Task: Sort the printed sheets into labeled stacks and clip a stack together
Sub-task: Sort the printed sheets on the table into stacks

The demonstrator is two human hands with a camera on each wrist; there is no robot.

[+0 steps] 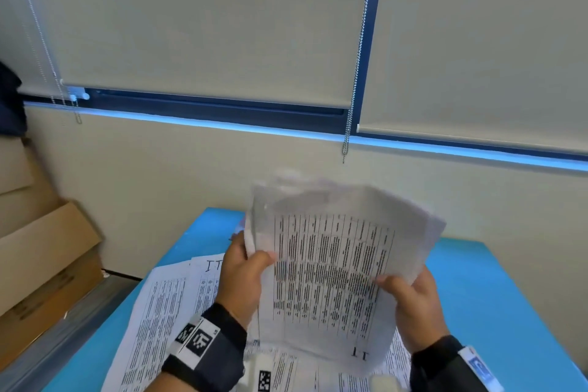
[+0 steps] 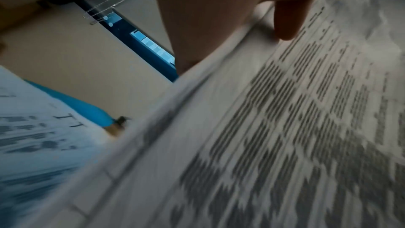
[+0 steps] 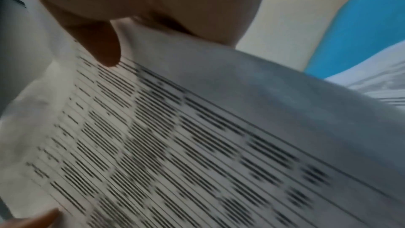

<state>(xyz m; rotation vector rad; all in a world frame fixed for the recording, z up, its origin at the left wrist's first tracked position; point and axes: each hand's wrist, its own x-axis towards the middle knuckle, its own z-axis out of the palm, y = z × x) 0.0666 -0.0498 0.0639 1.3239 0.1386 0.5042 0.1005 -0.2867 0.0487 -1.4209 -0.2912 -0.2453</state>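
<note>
I hold a stack of printed sheets (image 1: 331, 267) upright above the blue table (image 1: 496, 296), its top curling back and blurred. The front sheet shows a table of dark text and "IT" written near its lower edge. My left hand (image 1: 245, 274) grips the stack's left edge, thumb on the front. My right hand (image 1: 410, 296) grips the right edge, thumb on the front. In the left wrist view the thumb (image 2: 287, 22) presses the stack (image 2: 274, 136). In the right wrist view the thumb (image 3: 103, 46) lies on the printed sheet (image 3: 175, 145).
More printed sheets (image 1: 159, 321), one marked "IT", lie spread on the table under and left of my hands. Cardboard boxes (image 1: 41, 251) stand at the left. A wall and window blinds with bead chains (image 1: 356, 73) rise behind the table.
</note>
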